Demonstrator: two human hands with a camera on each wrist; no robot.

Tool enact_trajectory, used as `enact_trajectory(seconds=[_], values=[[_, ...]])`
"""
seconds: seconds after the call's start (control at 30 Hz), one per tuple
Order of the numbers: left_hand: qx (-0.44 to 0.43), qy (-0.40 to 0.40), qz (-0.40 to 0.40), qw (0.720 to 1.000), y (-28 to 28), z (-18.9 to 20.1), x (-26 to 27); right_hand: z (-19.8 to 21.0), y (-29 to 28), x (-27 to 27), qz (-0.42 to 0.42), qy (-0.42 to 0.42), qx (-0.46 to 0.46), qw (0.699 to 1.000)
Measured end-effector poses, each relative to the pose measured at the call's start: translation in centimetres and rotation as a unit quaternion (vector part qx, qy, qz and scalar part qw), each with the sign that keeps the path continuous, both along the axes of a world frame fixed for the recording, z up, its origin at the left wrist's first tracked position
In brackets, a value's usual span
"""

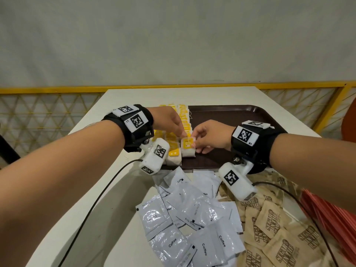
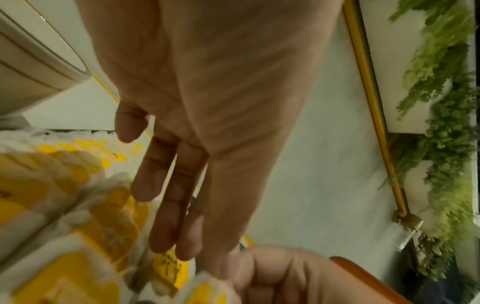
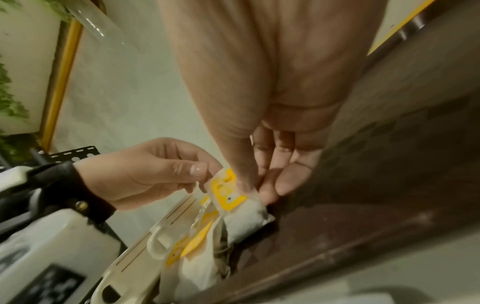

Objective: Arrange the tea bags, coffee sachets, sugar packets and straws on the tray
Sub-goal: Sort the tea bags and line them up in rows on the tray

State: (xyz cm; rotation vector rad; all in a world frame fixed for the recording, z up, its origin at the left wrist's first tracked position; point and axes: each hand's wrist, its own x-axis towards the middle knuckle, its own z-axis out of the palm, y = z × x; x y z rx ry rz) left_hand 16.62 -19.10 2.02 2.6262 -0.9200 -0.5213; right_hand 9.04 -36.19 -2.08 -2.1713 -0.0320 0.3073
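Note:
A brown tray (image 1: 231, 120) lies on the white table, with rows of yellow-tagged tea bags (image 1: 185, 120) along its left side. Both hands meet on one tea bag (image 1: 187, 149) at the near end of the second row. My left hand (image 1: 182, 134) pinches its top edge, and my right hand (image 1: 194, 145) pinches its right side, thumb on the yellow tag. The right wrist view shows this tea bag (image 3: 246, 218) touching the tray (image 3: 363, 205) between right hand (image 3: 255, 190) and left hand (image 3: 200, 179). In the left wrist view my left hand (image 2: 205, 265) hangs over the tea bags (image 2: 78, 185).
In front of the tray lie a heap of white coffee sachets (image 1: 192, 218), brown sugar packets (image 1: 269, 228) and red straws (image 1: 331, 214) at the right edge. Black cables (image 1: 96, 199) run from both wrists. A yellow railing (image 1: 57, 90) stands behind the table.

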Motion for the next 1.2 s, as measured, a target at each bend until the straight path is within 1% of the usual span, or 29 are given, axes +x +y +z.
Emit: enact_trajectory(seconds=[0.13, 0.23, 0.3, 0.47, 0.67, 0.77, 0.83, 0.93, 1.0, 1.1, 1.2], values=[[0.047, -0.057, -0.013, 0.997, -1.3, -0.9, -0.4, 0.0, 0.3, 0.4, -0.053, -0.003, 0.028, 0.998], [0.045, -0.082, -0.011, 0.996, -1.9, -1.3, -0.3, -0.2, 0.5, 0.5, -0.079, -0.02, 0.038, 0.996], [0.043, -0.086, -0.001, 0.995, -2.1, -1.3, -0.3, -0.4, 0.5, 0.4, -0.086, -0.04, 0.019, 0.995], [0.049, -0.11, 0.013, 0.993, -2.4, -1.2, -0.2, -0.6, 0.7, 0.1, -0.028, -0.024, -0.052, 0.998], [0.053, -0.153, 0.035, 0.986, -2.4, -1.8, -0.5, -0.4, 1.4, 0.1, 0.02, -0.022, -0.125, 0.992], [0.025, -0.136, 0.038, 0.99, -2.0, -1.6, -0.2, -0.1, 1.2, 0.0, 0.024, -0.007, -0.121, 0.992], [-0.018, -0.125, 0.046, 0.991, -1.4, -1.0, -0.1, 0.3, 1.0, -0.4, 0.008, 0.009, -0.083, 0.996], [-0.103, -0.118, 0.097, 0.983, -0.1, -0.1, 0.0, 0.5, 0.8, -0.8, -0.068, 0.006, 0.015, 0.998], [-0.149, -0.09, 0.14, 0.975, 0.6, -0.1, 0.1, 0.4, 0.9, -0.7, -0.104, 0.003, 0.055, 0.993], [-0.176, -0.042, 0.172, 0.968, 1.0, -0.6, -0.6, 0.1, 1.7, -0.4, -0.089, 0.018, 0.024, 0.996], [-0.167, -0.025, 0.177, 0.97, 1.2, -1.7, -1.4, -0.1, 3.0, -0.4, -0.107, 0.025, -0.006, 0.994]])
